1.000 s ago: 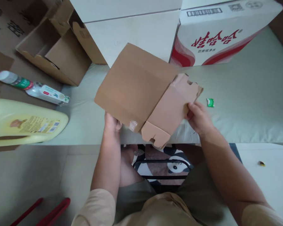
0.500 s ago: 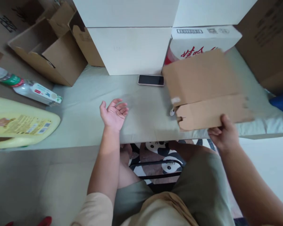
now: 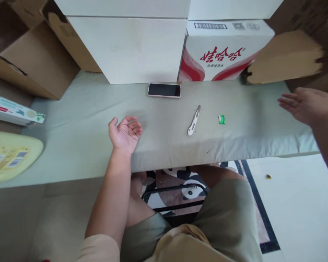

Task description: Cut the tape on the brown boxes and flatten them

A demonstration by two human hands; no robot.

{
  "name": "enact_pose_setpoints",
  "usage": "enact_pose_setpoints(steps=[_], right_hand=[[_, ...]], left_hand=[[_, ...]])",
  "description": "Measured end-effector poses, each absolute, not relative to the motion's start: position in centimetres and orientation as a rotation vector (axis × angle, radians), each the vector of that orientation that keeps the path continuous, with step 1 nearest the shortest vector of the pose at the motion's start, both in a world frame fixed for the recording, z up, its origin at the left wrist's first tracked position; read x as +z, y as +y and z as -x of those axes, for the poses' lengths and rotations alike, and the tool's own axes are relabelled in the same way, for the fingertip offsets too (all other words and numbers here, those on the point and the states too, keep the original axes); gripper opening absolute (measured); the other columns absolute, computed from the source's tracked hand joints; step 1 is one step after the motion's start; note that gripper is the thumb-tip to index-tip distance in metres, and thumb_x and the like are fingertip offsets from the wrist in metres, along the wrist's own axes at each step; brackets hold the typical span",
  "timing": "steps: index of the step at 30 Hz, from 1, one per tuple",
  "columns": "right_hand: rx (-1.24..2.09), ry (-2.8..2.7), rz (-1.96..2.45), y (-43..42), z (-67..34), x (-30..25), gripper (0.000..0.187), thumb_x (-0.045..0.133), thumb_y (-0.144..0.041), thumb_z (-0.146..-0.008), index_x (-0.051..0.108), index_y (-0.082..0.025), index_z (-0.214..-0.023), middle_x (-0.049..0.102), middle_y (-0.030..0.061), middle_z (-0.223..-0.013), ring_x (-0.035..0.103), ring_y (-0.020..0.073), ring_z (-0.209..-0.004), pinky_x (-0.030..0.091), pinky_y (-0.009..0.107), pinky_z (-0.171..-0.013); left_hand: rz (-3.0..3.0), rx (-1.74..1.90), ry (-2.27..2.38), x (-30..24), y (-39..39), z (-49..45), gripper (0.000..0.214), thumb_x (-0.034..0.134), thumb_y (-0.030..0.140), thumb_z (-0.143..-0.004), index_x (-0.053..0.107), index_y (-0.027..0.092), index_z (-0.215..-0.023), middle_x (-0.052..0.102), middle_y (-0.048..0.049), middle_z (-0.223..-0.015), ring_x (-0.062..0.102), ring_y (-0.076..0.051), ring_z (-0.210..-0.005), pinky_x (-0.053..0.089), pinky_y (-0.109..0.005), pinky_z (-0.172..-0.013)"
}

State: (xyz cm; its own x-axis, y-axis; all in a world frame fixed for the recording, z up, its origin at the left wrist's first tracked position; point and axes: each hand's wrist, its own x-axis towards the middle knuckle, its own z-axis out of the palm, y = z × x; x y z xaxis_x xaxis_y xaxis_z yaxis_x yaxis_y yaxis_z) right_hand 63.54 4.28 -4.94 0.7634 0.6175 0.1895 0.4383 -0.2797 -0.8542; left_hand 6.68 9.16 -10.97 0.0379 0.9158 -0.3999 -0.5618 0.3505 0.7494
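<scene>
My left hand [image 3: 125,135] hovers palm up over the cloth-covered table [image 3: 158,145], fingers apart and loosely curled, holding nothing. At the right, my right hand [image 3: 307,107] is empty, its fingers stretched out toward the left. Just behind it a flattened brown cardboard box [image 3: 287,58] leans at the back right, apart from the fingers. A white utility knife [image 3: 193,122] lies on the cloth between my hands. To its right is a small green wrapper piece [image 3: 221,119]. Behind the knife, a phone [image 3: 164,90] rests with its dark screen up.
White boxes [image 3: 142,51] stack up at the back, beside a red-and-white carton [image 3: 218,54]. Open brown cardboard boxes [image 3: 43,62] stand at the left. A pale yellow jug [image 3: 13,156] and a boxed item [image 3: 16,111] lie at the left edge.
My right hand has moved right and let go of the flattened cardboard box, which now leans at the back right. The knife and green wrapper are uncovered. My view has shifted right.
</scene>
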Motion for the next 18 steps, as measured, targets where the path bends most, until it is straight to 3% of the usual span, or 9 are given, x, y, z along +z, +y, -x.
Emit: enact_pose_setpoints(steps=[3,6,11,18], right_hand=[[0.533,-0.483,1.904,5.7,-60.4,-6.0,0.029,0.056,0.002,-0.091,0.058,-0.02,-0.073,0.072,0.0117,-0.077,0.075,0.0179,-0.065,0.057,0.047,-0.078],[0.596,-0.383,1.918,5.3,-57.1,-7.0,0.028,0.057,0.005,-0.09,0.063,-0.018,-0.075,0.071,0.0085,-0.074,0.073,0.0135,-0.063,0.055,0.044,-0.083],[0.672,-0.516,1.965,4.8,-54.5,-7.6,0.031,0.055,0.004,-0.091,0.066,-0.018,-0.073,0.067,0.0053,-0.066,0.063,0.0077,-0.054,0.048,0.034,-0.068],[0.715,-0.932,1.909,7.6,-47.9,-5.4,0.031,0.07,0.012,-0.076,0.073,-0.019,-0.073,0.06,-0.0012,-0.063,0.048,0.0065,-0.049,0.035,0.03,-0.054]], left_hand=[[-0.476,1.195,1.013,-11.1,9.4,-6.5,0.062,0.042,0.072,-0.094,0.068,0.02,-0.073,0.065,-0.0038,-0.057,0.059,-0.013,-0.046,0.049,-0.023,-0.045],[-0.483,1.21,1.018,-11.0,9.5,-6.4,0.063,0.04,0.071,-0.095,0.068,0.019,-0.072,0.064,-0.004,-0.057,0.06,-0.013,-0.046,0.049,-0.022,-0.046],[-0.474,1.201,0.99,-10.5,9.1,-6.3,0.062,0.041,0.07,-0.094,0.068,0.019,-0.073,0.063,-0.0029,-0.058,0.06,-0.012,-0.047,0.049,-0.022,-0.048],[-0.412,1.243,0.89,-9.5,7.7,-4.8,0.056,0.037,0.059,-0.096,0.068,0.019,-0.072,0.063,-0.0037,-0.059,0.059,-0.012,-0.048,0.045,-0.023,-0.049]])
